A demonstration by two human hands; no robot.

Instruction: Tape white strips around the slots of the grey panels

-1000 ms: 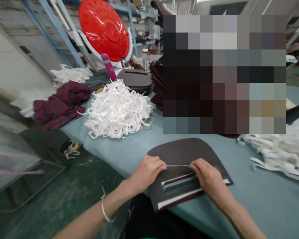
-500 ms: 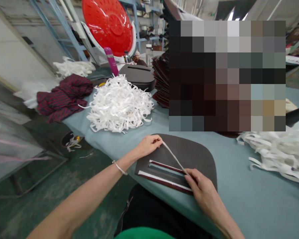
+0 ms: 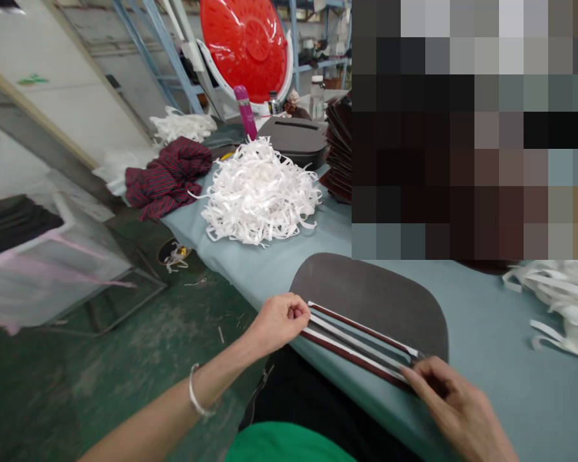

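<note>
Left hand (image 3: 278, 323) is balled up in a loose fist at the upper-left end of the slot (image 3: 361, 343) in a dark grey rounded panel (image 3: 370, 289), knuckles right up against it. Can't tell if anything thin is pinched in there. Right hand (image 3: 455, 404) is down at the bottom right of the frame, with its fingers (image 3: 426, 369) bent over the slot's other end. Can't tell from this view if they're gripping something or just pressing down.

Key thing here: the slot's long axis runs from upper left to lower right, so it sits straight between the two hands, one at each end. The white strips (image 3: 354, 340) with dark red edges follow that same line, while the panel's rounded top bulges up and away from both hands.

Panel's lying flat on the near edge of a pale blue-grey counter (image 3: 501, 385). Up the counter toward the top of the frame there's a big pile of white ribbon (image 3: 260, 196), with a maroon striped cloth (image 3: 168, 179) to its left and a stack of dark panels (image 3: 340, 147) to its right. Top right is blurred out, so no idea what's there.
</note>
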